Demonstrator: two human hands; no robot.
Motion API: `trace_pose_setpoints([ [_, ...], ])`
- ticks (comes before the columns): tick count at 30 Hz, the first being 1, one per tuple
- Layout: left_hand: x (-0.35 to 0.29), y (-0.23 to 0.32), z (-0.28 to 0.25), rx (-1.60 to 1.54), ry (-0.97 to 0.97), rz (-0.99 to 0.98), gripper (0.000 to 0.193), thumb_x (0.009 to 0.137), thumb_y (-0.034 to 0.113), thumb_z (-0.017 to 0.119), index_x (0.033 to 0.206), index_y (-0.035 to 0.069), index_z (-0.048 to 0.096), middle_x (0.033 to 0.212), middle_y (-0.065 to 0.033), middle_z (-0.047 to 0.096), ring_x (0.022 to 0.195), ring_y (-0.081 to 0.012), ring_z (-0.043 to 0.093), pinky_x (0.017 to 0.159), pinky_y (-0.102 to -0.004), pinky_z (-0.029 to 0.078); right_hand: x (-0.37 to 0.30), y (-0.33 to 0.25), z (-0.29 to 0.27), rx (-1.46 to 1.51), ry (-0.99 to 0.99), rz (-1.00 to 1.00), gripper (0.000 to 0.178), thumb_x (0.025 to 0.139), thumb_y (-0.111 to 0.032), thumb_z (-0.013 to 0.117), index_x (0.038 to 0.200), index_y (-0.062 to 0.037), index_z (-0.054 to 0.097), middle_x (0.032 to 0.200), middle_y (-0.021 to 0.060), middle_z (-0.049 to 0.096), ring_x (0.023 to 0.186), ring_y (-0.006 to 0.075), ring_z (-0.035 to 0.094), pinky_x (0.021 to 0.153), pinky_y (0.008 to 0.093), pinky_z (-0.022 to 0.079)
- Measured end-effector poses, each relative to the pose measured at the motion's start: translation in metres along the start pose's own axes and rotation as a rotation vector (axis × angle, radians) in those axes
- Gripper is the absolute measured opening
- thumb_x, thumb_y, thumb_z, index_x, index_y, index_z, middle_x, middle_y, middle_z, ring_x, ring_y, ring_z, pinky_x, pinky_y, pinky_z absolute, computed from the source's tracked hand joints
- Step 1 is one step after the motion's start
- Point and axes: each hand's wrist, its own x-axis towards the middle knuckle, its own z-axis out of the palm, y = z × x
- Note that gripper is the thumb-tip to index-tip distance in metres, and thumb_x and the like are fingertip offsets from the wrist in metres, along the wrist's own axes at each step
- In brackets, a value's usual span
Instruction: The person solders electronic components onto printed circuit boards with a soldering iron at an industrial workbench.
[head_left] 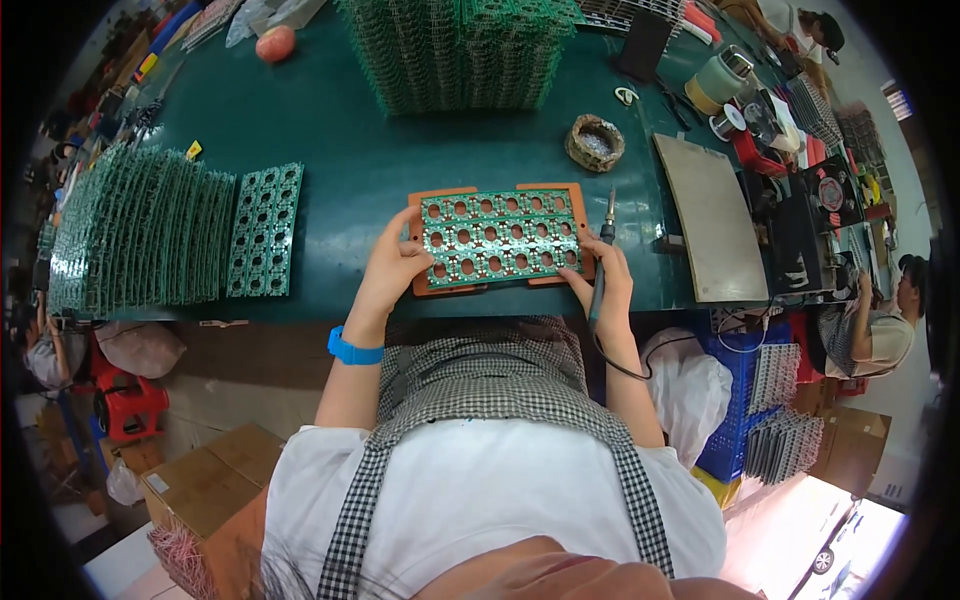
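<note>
A green circuit board panel point(500, 237) with rows of round holes lies on an orange-brown holder point(447, 290) at the table's near edge. My left hand point(392, 262) pinches the panel's left edge between thumb and fingers. At the opposite edge, the thumb and fingertips of my right hand point(612, 277) touch the panel. That same hand holds a soldering iron point(608, 225), its tip pointing away from me and its cable hanging over my forearm. The iron's tip is apart from the panel.
Upright stacks of green boards point(150, 230) stand left, with more boards point(460, 55) at the back. Right of the holder are a small round pot point(594, 143), a grey metal plate point(710, 215), a solder spool point(728, 122) and a black fan point(832, 190). Other people sit at both sides.
</note>
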Motion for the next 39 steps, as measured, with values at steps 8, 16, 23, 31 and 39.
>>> trace_pose_setpoints([
  [8, -0.002, 0.005, -0.016, -0.218, -0.044, -0.306, 0.069, 0.078, -0.007, 0.060, 0.140, 0.000, 0.032, 0.081, -0.0097, 0.065, 0.062, -0.0073, 0.054, 0.050, -0.0209, 0.039, -0.002, 0.005, -0.007, 0.095, -0.056, -0.009, 0.047, 0.068, -0.001, 0.079, 0.108, -0.0018, 0.055, 0.117, 0.0146, 0.062, 0.107, 0.0234, 0.061, 0.089, 0.0318, 0.049],
  [16, -0.006, 0.013, -0.003, 0.008, -0.046, -0.172, 0.071, 0.077, -0.006, 0.061, 0.141, 0.000, 0.031, 0.081, -0.0092, 0.066, 0.080, -0.0146, 0.062, 0.079, -0.0301, 0.048, -0.005, 0.013, 0.002, 0.266, 0.107, -0.057, 0.037, 0.075, 0.002, 0.073, 0.107, -0.0022, 0.053, 0.103, 0.0130, 0.067, 0.095, 0.0201, 0.066, 0.081, 0.0301, 0.052],
  [23, -0.007, 0.009, -0.003, 0.099, -0.045, -0.106, 0.072, 0.077, -0.006, 0.062, 0.142, 0.000, 0.030, 0.075, -0.0063, 0.064, 0.076, -0.0111, 0.059, 0.077, -0.0278, 0.047, -0.003, -0.001, -0.002, 0.260, 0.030, 0.071, 0.030, 0.082, 0.008, 0.064, 0.108, 0.0000, 0.052, 0.104, 0.0119, 0.066, 0.097, 0.0174, 0.065, 0.084, 0.0280, 0.051],
  [31, -0.014, 0.019, 0.004, 0.138, -0.012, -0.023, 0.072, 0.079, -0.007, 0.060, 0.143, 0.000, 0.027, 0.075, -0.0044, 0.061, 0.073, -0.0090, 0.057, 0.069, -0.0245, 0.046, -0.003, -0.012, -0.003, 0.297, 0.025, 0.157, 0.026, 0.086, 0.009, 0.058, 0.110, 0.0022, 0.052, 0.113, 0.0148, 0.062, 0.101, 0.0190, 0.063, 0.087, 0.0289, 0.050],
  [39, -0.004, 0.018, -0.001, -0.105, 0.007, -0.180, 0.072, 0.080, -0.005, 0.061, 0.143, 0.001, 0.027, 0.076, -0.0057, 0.061, 0.073, -0.0101, 0.057, 0.069, -0.0244, 0.046, -0.010, -0.007, 0.002, 0.270, 0.034, 0.178, 0.029, 0.085, 0.009, 0.058, 0.112, 0.0015, 0.050, 0.113, 0.0153, 0.062, 0.103, 0.0189, 0.062, 0.087, 0.0292, 0.050],
])
